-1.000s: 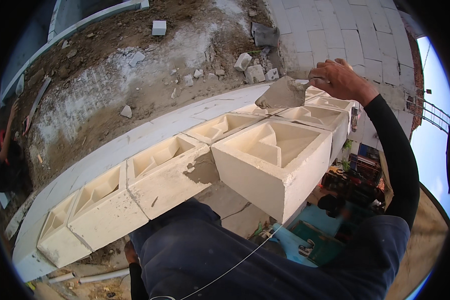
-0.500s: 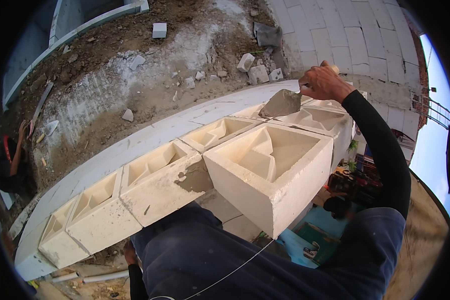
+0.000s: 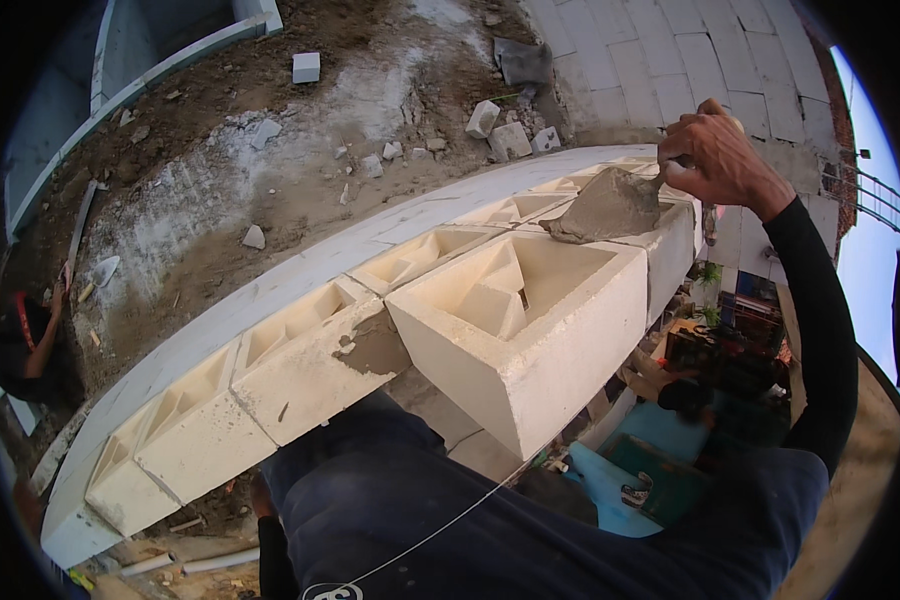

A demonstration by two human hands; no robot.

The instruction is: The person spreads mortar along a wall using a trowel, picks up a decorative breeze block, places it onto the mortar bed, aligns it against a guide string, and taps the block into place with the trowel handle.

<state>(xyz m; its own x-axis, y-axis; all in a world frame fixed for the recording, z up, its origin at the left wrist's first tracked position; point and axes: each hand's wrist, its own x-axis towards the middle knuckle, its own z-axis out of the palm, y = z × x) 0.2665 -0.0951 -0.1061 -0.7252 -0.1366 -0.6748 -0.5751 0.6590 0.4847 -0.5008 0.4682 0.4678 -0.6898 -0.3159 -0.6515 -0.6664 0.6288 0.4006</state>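
My right hand (image 3: 718, 160) is closed round the handle of a trowel (image 3: 610, 205), whose blade is coated in wet grey mortar. The blade hangs over the far side of a cream hollow block (image 3: 570, 345), which sits crosswise on the wall and juts toward me. A row of similar blocks (image 3: 305, 375) runs along the wall top to the left. Grey mortar (image 3: 378, 345) is smeared on the block end beside the jutting one. Low at the left, my left hand (image 3: 260, 495) shows only partly below the wall; its fingers are hidden.
A thin string (image 3: 450, 522) stretches from the jutting block's lower corner toward me. Beyond the wall lies rubble ground with broken block pieces (image 3: 510, 142). Another person (image 3: 25, 345) is at the far left, near a second trowel (image 3: 104, 270). Blue material (image 3: 620, 470) lies below right.
My right hand and the trowel have moved to the right and slightly nearer, and the blade has turned to show its mortar. The view has shifted slightly.
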